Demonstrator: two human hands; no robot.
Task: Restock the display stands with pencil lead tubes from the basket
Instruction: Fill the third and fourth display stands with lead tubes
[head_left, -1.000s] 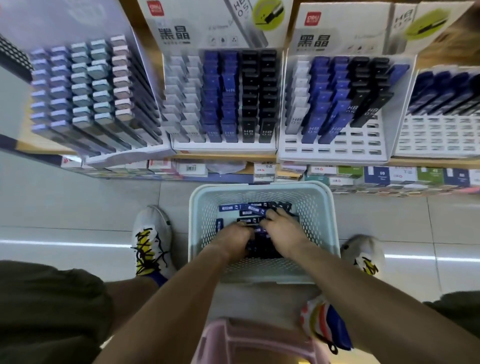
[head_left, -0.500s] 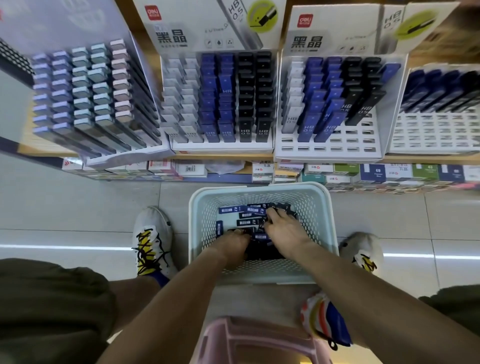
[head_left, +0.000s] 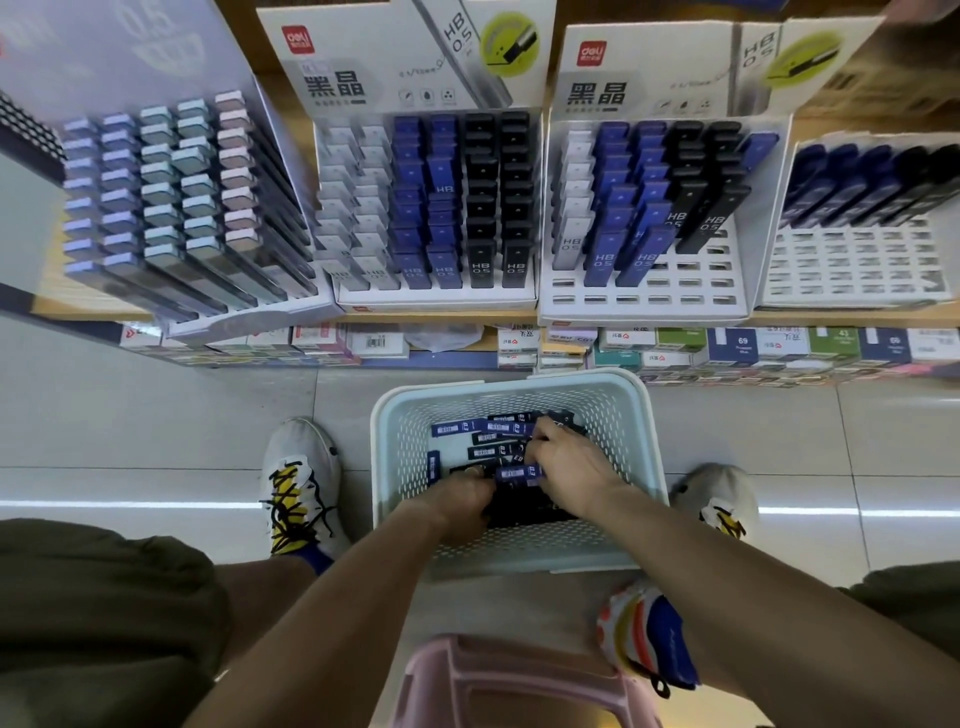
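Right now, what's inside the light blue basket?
The basket holds blue and black pencil lead tubes. The left hand and right hand cover more tubes; those beneath can't be seen.

Perforated matt plastic basket (head_left: 400, 457) on glossy, smooth floor tiles (head_left: 156, 415).

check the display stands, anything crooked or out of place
One blue tube at the top right of the half-empty stand leans diagonally outside the columns, not seated in a slot like the rest. That stand's front tubes tilt too. The full stand beside it looks tidy. Both hands are down in the basket.
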